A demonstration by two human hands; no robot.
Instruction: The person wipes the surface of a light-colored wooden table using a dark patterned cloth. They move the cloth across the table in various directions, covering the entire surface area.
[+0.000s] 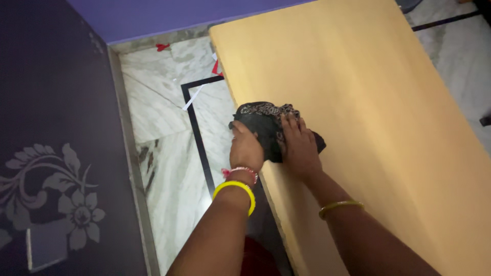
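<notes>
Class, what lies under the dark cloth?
The dark cloth rests on the wooden tabletop at its edge; both hands press it, covering the wood beneath.

Both arms are bare, no sleeves anywhere. Left hand (245, 149) has a chunky yellow bangle (235, 189) plus a thin red-and-white beaded string at the wrist. Right hand (300, 148) just wears a slim gold-coloured bangle (340, 206).

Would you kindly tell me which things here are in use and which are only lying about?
In use: dark cloth, left hand, right hand, wooden board.
Lying about: red scrap, white strip on the marble floor, dark flowered panel.
</notes>
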